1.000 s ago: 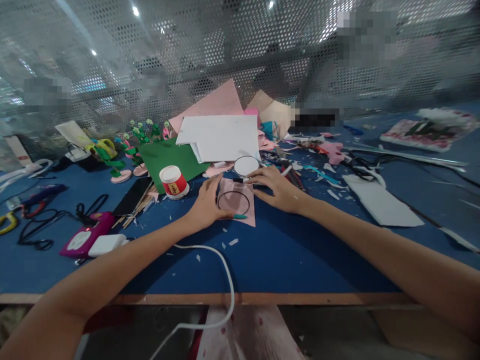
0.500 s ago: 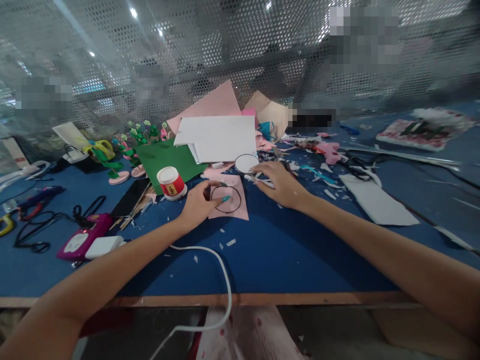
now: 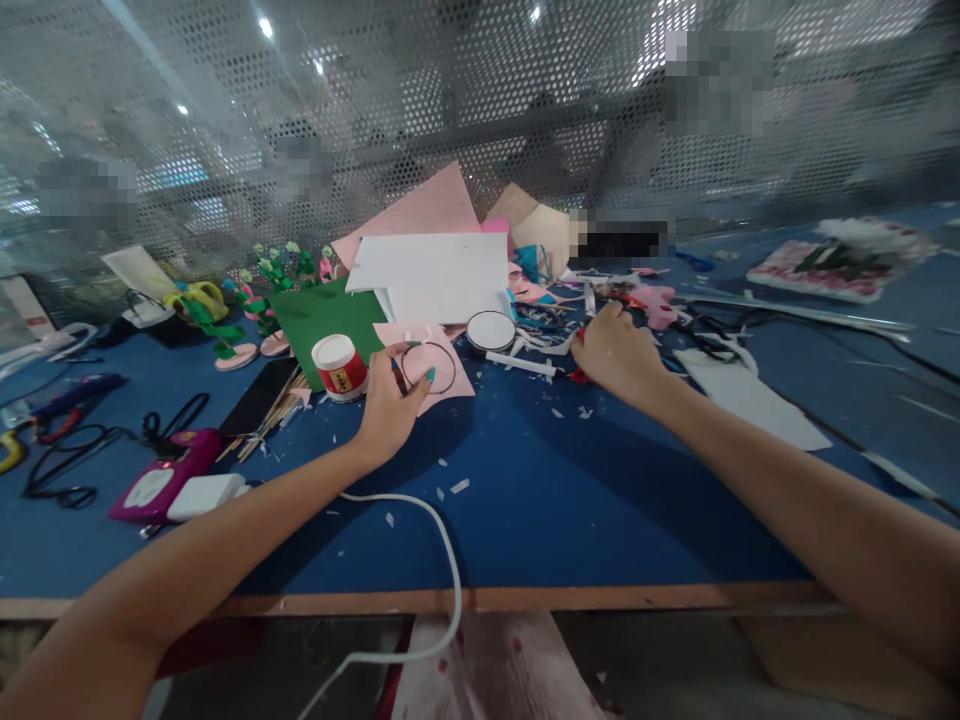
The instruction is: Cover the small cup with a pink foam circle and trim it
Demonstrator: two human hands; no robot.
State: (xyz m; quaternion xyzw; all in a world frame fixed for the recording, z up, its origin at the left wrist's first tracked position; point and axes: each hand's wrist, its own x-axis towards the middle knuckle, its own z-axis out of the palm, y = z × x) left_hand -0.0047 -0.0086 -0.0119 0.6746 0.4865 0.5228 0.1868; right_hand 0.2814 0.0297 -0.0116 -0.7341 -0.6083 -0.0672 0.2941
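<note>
Pinched between the thumb and fingers of my left hand [image 3: 391, 402] is a square of pink paper [image 3: 442, 385] with a black circle drawn on it, its near edge tilted off the table. My right hand [image 3: 619, 350] is closed over the scraps to the right. Something red shows under its fingers, but I cannot make out what it is. Between the hands lie a round white disc with a black rim [image 3: 491, 329] and a white pen-like stick with a dark tip [image 3: 523, 364]. Just left of my left hand stands a white tub with a red label [image 3: 341, 368].
Green [image 3: 322, 320] and white sheets [image 3: 442, 275] stand behind. Paper flowers [image 3: 236, 355], a black phone [image 3: 259, 400], thin sticks and a purple power strip [image 3: 169, 475] lie left. A white cable [image 3: 450, 560] crosses the front edge. Cut scraps and a white card [image 3: 757, 400] lie right.
My right hand has left the pen-like stick and moved right onto the scraps, where it is now closed. My left hand has shifted the pink paper left and turned it.
</note>
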